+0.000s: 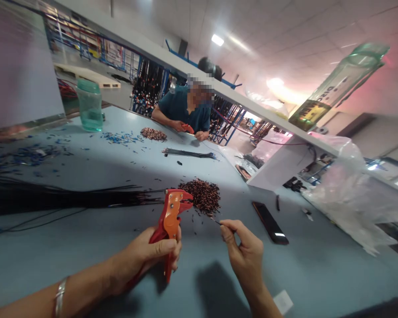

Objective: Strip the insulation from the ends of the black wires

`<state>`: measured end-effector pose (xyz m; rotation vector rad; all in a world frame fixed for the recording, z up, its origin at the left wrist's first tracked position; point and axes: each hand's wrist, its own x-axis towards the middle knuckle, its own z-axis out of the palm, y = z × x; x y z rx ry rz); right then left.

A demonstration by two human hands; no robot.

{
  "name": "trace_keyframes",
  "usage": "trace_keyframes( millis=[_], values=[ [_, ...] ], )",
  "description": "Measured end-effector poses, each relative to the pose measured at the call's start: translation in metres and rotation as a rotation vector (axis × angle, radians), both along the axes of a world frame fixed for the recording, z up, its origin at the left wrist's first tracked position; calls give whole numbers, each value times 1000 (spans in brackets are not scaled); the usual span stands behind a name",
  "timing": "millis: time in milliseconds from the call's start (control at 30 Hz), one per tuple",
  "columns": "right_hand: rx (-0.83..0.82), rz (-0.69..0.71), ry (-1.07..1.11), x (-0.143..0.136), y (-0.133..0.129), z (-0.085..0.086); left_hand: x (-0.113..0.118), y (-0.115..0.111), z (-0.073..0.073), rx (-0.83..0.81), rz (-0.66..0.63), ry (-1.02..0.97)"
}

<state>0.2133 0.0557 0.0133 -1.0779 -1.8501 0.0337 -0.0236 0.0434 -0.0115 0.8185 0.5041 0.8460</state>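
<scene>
My left hand (152,249) is wrapped round the handles of a red and orange wire stripper (171,216), whose jaws point up and to the right. To its right, my right hand (243,249) pinches a thin black wire (216,221) between thumb and forefinger; its end points toward the stripper but stays apart from the jaws. Just behind the jaws lies a heap of small brown and dark offcuts (204,196). A bundle of long black wires (69,198) stretches from the left edge to beside the stripper.
A phone (270,223) lies right of my right hand, near clear plastic bags (345,194). Across the table (119,256) a co-worker (189,106) holds a red tool. Blue scraps (121,138), another offcut heap (153,134), a wire bundle (190,153) and a green bottle (89,106) stand farther back.
</scene>
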Motion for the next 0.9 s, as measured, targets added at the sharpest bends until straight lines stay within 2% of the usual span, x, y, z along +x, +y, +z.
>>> trace_keyframes(
  millis=[100,267,467,667,900],
  values=[
    [-9,47,-10,-3,0,0,0,1,0,-32,4,-15],
    [-47,39,-58,-8,-4,-3,0,2,-3,-36,-65,-19],
    [-4,82,-76,-15,-11,-6,2,-1,-1,7,-127,4],
    [-1,145,-41,-20,-12,-2,4,0,-1,43,-105,1],
    [-20,186,-26,-23,-20,2,8,-3,-3,175,-22,65]
  ],
)
